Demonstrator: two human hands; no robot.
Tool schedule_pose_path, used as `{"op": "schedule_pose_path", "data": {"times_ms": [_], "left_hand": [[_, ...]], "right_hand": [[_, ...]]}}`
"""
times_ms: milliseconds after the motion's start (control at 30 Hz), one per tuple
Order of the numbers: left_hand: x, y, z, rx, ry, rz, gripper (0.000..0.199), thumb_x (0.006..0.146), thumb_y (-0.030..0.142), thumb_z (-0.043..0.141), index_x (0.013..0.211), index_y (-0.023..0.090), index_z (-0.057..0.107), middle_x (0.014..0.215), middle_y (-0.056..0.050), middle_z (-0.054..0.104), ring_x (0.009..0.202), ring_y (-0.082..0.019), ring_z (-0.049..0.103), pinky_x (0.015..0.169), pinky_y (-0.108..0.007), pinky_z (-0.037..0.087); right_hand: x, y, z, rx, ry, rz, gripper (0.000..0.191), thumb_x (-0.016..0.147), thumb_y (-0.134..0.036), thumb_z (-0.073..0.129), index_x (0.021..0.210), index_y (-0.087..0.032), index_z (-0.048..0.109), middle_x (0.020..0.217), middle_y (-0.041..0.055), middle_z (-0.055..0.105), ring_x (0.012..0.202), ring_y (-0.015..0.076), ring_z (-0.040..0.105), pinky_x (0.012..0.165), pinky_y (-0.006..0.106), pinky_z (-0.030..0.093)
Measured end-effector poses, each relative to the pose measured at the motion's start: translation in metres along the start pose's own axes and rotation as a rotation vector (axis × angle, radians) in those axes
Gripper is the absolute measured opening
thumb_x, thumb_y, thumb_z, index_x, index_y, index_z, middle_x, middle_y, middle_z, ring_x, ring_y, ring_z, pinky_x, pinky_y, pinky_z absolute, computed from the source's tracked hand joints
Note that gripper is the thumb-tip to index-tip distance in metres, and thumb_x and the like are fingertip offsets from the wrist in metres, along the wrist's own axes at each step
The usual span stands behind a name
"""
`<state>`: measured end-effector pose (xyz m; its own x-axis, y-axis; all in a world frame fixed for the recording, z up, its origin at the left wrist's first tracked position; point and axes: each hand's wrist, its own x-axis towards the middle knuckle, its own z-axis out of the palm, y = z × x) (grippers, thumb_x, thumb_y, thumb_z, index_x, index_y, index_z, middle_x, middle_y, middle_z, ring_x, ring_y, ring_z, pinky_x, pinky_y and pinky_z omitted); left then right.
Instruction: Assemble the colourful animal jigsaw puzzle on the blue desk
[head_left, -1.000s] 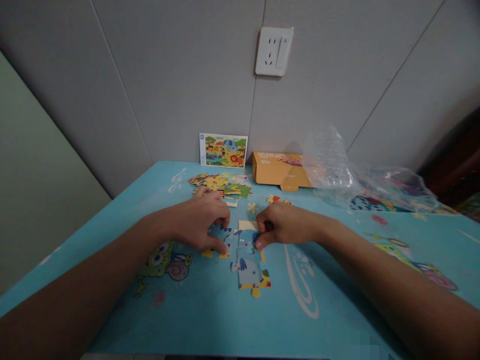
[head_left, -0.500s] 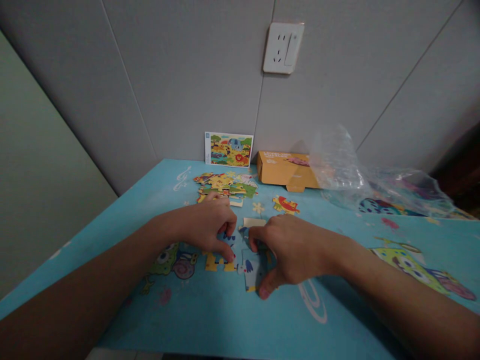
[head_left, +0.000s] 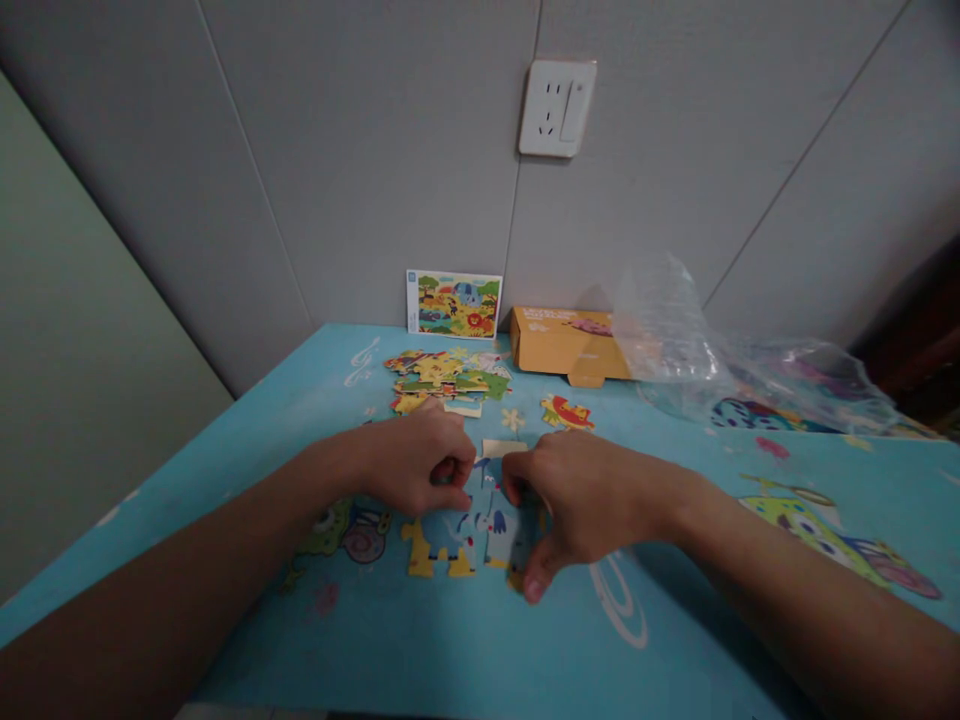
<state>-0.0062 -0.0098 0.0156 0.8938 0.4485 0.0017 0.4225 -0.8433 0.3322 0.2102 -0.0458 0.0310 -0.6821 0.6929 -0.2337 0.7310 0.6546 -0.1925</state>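
My left hand (head_left: 427, 468) is bent over the tablecloth with its fingers curled and its thumb low. The thumb touches the upper part of a blue and yellow puzzle piece (head_left: 441, 545); the fingertips behind it are hidden. Just to the right, my right hand (head_left: 577, 500) grips a group of puzzle pieces (head_left: 504, 535), blue and white with a dog-like face, its forefinger at the upper side and thumb at the lower right corner. A narrow gap separates this group from the left piece. Above them shows a pale piece edge (head_left: 504, 447).
Behind my left hand lies a pile of loose puzzle pieces (head_left: 450, 372). A single red and yellow piece (head_left: 568, 412) sits farther right. A picture card (head_left: 454, 304) leans on the wall beside an orange box (head_left: 566, 345) and a clear plastic bag (head_left: 697, 360).
The blue and yellow piece has shifted toward me and shows more of its face. My left hand has risen slightly off it, thumb closer to the fingers. The right hand has barely moved.
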Motion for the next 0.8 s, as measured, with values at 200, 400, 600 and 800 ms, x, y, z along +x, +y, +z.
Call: {"op": "schedule_pose_path", "data": {"times_ms": [200,400,600,800], "left_hand": [[0.0000,-0.0052,0.0067,-0.105,-0.034,-0.013,0.014,0.076,0.025,0.066,0.068,0.016,0.060,0.058,0.003,0.053,0.053,-0.009,0.046,0.054,-0.022,0.035],[0.0008,-0.0051,0.0064,-0.139,-0.049,-0.034,0.015,0.076,0.025,0.067,0.068,0.016,0.059,0.054,0.005,0.050,0.049,-0.008,0.045,0.050,-0.021,0.034],[0.0018,-0.0033,0.0062,-0.112,-0.037,-0.063,0.016,0.077,0.026,0.066,0.067,0.016,0.059,0.053,0.005,0.053,0.047,-0.007,0.046,0.048,-0.020,0.032],[0.0028,-0.0026,0.0067,-0.105,-0.021,-0.085,0.016,0.077,0.025,0.064,0.065,0.015,0.060,0.054,0.004,0.055,0.047,-0.007,0.047,0.048,-0.019,0.034]], "right_hand": [[0.0000,-0.0050,0.0005,0.020,-0.044,0.021,0.066,0.058,-0.071,0.068,0.098,-0.019,0.065,0.074,0.0043,0.064,0.057,0.0181,0.054,0.049,0.026,0.030],[0.0005,-0.0071,-0.0016,0.045,-0.068,0.011,0.068,0.059,-0.068,0.070,0.104,-0.017,0.062,0.075,0.0052,0.063,0.063,0.0210,0.058,0.052,0.026,0.033],[0.0007,-0.0083,-0.0013,0.056,-0.039,-0.002,0.065,0.060,-0.068,0.070,0.101,-0.018,0.061,0.069,0.0028,0.059,0.061,0.0195,0.056,0.051,0.026,0.030],[0.0031,-0.0075,0.0017,0.084,-0.017,-0.009,0.063,0.059,-0.068,0.070,0.099,-0.020,0.062,0.066,0.0007,0.057,0.057,0.0167,0.053,0.050,0.025,0.028]]}}
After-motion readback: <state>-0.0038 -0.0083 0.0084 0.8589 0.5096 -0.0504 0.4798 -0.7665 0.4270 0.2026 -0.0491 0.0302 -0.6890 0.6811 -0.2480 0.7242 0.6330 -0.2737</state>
